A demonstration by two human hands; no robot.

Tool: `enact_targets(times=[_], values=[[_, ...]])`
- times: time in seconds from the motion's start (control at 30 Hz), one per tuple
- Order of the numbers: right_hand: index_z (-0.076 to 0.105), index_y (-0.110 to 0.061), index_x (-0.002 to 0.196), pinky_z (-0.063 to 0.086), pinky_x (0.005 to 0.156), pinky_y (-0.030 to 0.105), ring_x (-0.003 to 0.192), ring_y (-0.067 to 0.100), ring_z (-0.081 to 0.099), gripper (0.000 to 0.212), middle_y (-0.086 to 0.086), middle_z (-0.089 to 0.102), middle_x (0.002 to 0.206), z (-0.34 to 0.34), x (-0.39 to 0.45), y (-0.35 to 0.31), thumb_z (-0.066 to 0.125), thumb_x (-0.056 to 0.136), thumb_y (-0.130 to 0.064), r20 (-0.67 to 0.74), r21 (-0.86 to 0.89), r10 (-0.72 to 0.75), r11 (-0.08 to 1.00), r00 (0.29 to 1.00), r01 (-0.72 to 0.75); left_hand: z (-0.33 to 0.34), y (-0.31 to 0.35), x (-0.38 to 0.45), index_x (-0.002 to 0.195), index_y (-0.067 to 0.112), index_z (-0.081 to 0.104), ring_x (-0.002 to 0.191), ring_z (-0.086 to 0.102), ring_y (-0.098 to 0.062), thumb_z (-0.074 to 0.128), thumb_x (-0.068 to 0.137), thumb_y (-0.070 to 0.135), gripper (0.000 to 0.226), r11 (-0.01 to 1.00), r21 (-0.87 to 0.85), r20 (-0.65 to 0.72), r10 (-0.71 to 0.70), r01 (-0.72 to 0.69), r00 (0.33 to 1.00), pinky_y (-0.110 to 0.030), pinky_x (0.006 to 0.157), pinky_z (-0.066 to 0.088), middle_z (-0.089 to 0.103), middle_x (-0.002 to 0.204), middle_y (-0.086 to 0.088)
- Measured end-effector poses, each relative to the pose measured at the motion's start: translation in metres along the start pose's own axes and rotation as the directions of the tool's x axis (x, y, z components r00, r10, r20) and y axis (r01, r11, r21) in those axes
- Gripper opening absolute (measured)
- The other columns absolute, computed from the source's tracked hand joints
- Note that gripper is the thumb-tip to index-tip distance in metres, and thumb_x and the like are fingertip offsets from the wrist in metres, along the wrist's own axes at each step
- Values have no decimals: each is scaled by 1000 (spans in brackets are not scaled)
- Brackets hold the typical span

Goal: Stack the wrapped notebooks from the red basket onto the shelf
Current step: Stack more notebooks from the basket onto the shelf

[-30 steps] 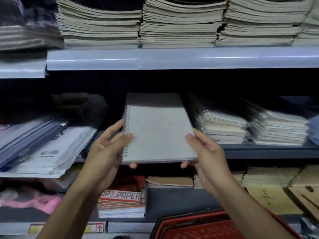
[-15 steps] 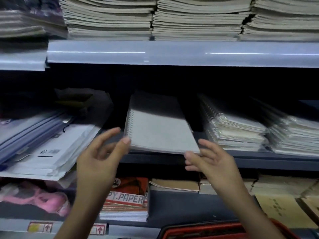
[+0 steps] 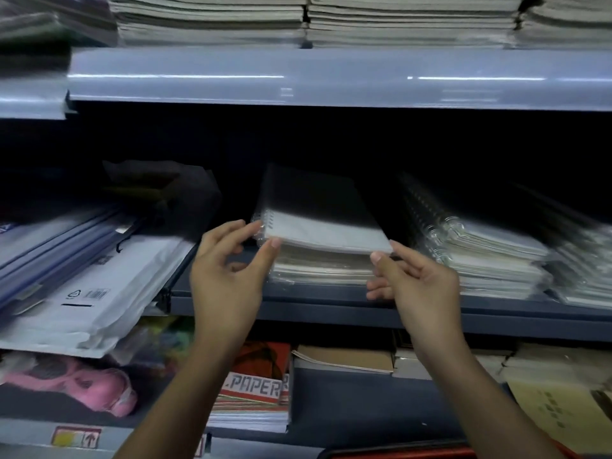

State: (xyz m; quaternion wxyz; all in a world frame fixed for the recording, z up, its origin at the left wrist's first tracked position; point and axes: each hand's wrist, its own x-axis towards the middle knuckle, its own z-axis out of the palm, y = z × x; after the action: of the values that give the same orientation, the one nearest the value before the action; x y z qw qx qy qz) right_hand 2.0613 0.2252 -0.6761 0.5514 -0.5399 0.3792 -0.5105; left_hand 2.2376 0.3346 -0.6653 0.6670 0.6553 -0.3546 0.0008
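Setting: a dim stationery shop, shelves (image 3: 331,304) packed with paper goods filling the view.
Near edge: the red basket (image 3: 430,453) shows only as a sliver of rim at the bottom right; what it still holds cannot be seen.
Lower shelf: a pack marked PAPER (image 3: 253,387) at near centre, brown-covered pads (image 3: 344,359) to its right, something pink (image 3: 69,382) to the left.
Left hand (image 3: 228,276): fingers spread and loose, thumb and fingertips at the spiral corner of the top notebook (image 3: 318,230), touching but not gripping it.
Right hand (image 3: 420,283): fingers relaxed, thumb tip at the near right corner of the same notebook, holding nothing.
What changed: a second ago both hands carried this wrapped notebook in the air; now it lies flat on the middle pile (image 3: 321,266) and both hands have let go.
Meaning: this one looks placed, perhaps needing a last nudge square; the next move is likely back to the basket.
Far right: more wrapped spiral stacks (image 3: 490,260) on the same shelf.
Far left: white envelopes (image 3: 89,293) and folders.
Top shelf: tall piles of exercise books (image 3: 212,18).
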Motion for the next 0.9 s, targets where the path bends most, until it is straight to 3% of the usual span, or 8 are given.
enact_targets(times=[0.2, 0.4, 0.57, 0.67, 0.8, 0.9], values=[[63, -13, 130, 58, 53, 28, 54, 21, 68, 46, 7, 73, 66, 6, 18, 5, 77, 87, -16, 2, 29, 62, 998, 998, -62, 6, -8, 14, 108, 39, 70, 99, 60, -5, 77, 84, 35, 26, 1000, 21, 21, 12, -12, 1000, -8, 83, 49, 59, 119, 16], [62, -15, 132, 56, 51, 25, 53, 22, 69, 48, 7, 73, 67, 6, 19, 3, 77, 87, -19, 19, 4, 76, 997, 997, -76, 10, -4, 11, 125, 33, 65, 101, 63, -6, 74, 87, 38, 39, 1000, 17, 0, -20, 20, 1000, -24, 87, 55, 57, 123, 16], [51, -24, 142, 63, 72, 43, 60, 29, 72, 59, 11, 74, 71, -8, -2, -4, 75, 88, -31, 42, -59, 40, 998, 998, -37, 7, 15, -20, 133, 37, 54, 111, 54, -3, 74, 85, 41, 53, 999, 50, 18, 3, -4, 1000, -6, 76, 47, 47, 131, 14], [50, -25, 142, 63, 70, 43, 65, 28, 73, 58, 12, 73, 73, -20, -25, -8, 73, 89, -31, 74, -95, 1, 995, 997, 6, 12, 22, -52, 127, 39, 56, 113, 51, -3, 74, 82, 40, 49, 998, 0, 99, 59, -59, 993, -12, 80, 50, 45, 126, 12], [55, -26, 139, 62, 65, 33, 69, 19, 74, 55, 5, 73, 76, -50, -59, -11, 74, 88, -30, 170, -182, -33, 981, 985, 64, 22, 21, -88, 123, 37, 58, 110, 55, -4, 74, 82, 39, 44, 999, -38, 168, 21, -15, 986, -17, 78, 53, 49, 122, 14], [59, -27, 136, 62, 70, 35, 72, 19, 73, 49, 5, 73, 79, -87, -83, -3, 73, 89, -33, 201, -275, -9, 959, 980, 66, 32, 13, -121, 121, 34, 60, 106, 58, -6, 74, 82, 39, 42, 997, -43, 232, -45, 57, 972, -20, 78, 54, 54, 126, 9]])
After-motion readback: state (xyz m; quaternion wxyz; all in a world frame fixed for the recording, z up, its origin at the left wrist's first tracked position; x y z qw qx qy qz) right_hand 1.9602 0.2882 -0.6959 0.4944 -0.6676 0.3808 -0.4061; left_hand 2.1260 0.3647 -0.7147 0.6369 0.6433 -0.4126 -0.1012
